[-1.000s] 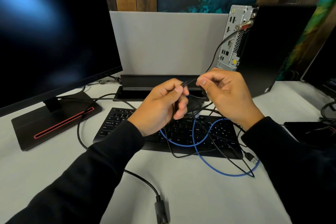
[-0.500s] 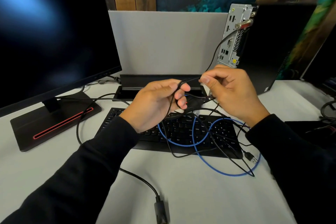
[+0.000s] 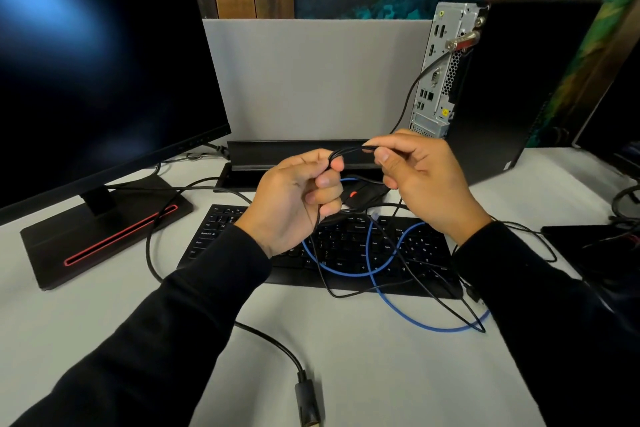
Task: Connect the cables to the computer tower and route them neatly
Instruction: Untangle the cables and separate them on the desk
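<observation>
Holding a thin black cable (image 3: 349, 150) between both hands, above the keyboard (image 3: 346, 250). Left hand (image 3: 294, 198) has fingers curled round it, the cable bending over the forefinger and dropping down past the palm. Right hand (image 3: 422, 177) pinches the same cable between thumb and forefinger, just beside the left; other fingers curled in.

From the right hand I see a black lead rising to the back panel of the computer tower (image 3: 512, 87), which stands upright at the far right of the worktop (image 3: 381, 374), rear ports turned toward me. A silver connector (image 3: 462, 42) sits near the top of that panel. I can't tell whether the lead in my hands is the one plugged in there.

Blue cable (image 3: 408, 315) lies looped across the keyboard and onto the worktop, tangled with several thin black leads. Its clear plug end sits near the keyboard's far edge, below the right hand. A black mouse (image 3: 363, 196) with a red wheel is partly hidden behind the hands.

Thicker black cable (image 3: 277, 347) runs from under my left sleeve toward the near edge, ending in a dark connector (image 3: 308, 399) lying loose on the worktop.

Monitor (image 3: 97, 55) on the left, screen dark, stand with a red stripe. Grey divider panel (image 3: 311, 80) behind, black tray (image 3: 298, 152) at its foot.
</observation>
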`<state>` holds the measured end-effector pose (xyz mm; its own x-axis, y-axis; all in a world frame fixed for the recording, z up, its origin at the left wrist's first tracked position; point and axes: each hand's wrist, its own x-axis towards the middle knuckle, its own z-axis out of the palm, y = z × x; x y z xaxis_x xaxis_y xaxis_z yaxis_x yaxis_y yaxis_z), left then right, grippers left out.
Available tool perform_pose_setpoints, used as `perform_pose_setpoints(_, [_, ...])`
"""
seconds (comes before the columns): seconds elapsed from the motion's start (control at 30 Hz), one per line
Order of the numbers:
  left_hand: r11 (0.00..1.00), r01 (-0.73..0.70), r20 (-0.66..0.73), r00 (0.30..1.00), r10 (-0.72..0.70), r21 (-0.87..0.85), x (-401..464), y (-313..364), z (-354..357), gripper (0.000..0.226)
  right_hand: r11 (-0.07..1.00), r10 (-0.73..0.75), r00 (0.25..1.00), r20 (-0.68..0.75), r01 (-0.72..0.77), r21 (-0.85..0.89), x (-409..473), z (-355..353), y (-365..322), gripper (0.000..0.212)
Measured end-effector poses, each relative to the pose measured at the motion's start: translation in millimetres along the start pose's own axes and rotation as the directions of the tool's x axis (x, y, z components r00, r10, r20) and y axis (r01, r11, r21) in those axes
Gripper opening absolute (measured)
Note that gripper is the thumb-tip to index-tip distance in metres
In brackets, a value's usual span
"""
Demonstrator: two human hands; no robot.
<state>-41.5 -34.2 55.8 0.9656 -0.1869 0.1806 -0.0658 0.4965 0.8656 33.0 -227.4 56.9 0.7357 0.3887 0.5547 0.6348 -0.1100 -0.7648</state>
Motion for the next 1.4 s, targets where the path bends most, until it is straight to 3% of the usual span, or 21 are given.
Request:
perform_pose_setpoints(0.13, [0.998, 0.010, -0.010, 1.000, -0.010, -0.064, 0, 0, -3, 0.030, 0.992, 0.064, 0.997, -0.032, -0.060, 0.112, 1, 10, -2, 0.029])
perform_pose_setpoints(0.4, [0.985, -0.050, -0.099, 0.994, 0.034, -0.165, 4, 0, -11, 0.028, 0.997, 0.073, 0.996, -0.046, -0.074, -0.025, -14, 12, 8, 0.037])
perform_pose_setpoints(0.53, [0.983, -0.047, -0.144, 0.989, 0.021, -0.179, 4, 0, -15, 0.028, 0.995, 0.099, 0.985, -0.140, -0.095, 0.037, -23, 12, 13, 0.040])
perform_pose_setpoints(0.6, [0.983, -0.045, -0.146, 0.989, 0.019, -0.177, 4, 0, -16, 0.026, 0.996, 0.081, 0.990, -0.116, -0.076, 0.053, -28, 10, 10, 0.045])
perform_pose_setpoints(0.7, [0.995, -0.039, -0.137, 0.990, 0.026, -0.090, 3, 0, -14, 0.026, 0.989, 0.100, 0.994, -0.052, -0.094, 0.112, -27, 10, 4, 0.036])
perform_pose_setpoints(0.87, [0.990, 0.003, -0.109, 0.994, 0.012, 0.139, 1, 0, -10, 0.031, 0.997, 0.075, 0.977, -0.198, -0.079, -0.013, -12, 0, -11, 0.017])
perform_pose_setpoints(1.0, [0.975, 0.040, -0.130, 0.991, -0.011, 0.220, 2, -1, -12, 0.037, 0.999, 0.034, 0.998, -0.047, -0.034, -0.003, -9, -18, -9, 0.005])
perform_pose_setpoints(1.1, [0.970, 0.058, -0.154, 0.988, -0.021, 0.234, 2, -2, -13, 0.039, 0.998, 0.036, 0.999, -0.014, -0.035, 0.055, -11, -22, -5, 0.016])
perform_pose_setpoints(1.27, [0.941, 0.098, -0.190, 0.981, -0.037, 0.325, 1, -2, -7, 0.045, 0.986, -0.001, 0.986, -0.166, -0.026, -0.162, -11, -16, 1, 0.016])
perform_pose_setpoints(1.4, [0.829, 0.159, -0.107, 0.987, -0.121, 0.535, -2, -1, -3, 0.044, 0.966, -0.070, 0.945, -0.320, -0.016, -0.257, -8, -11, -3, 0.016])
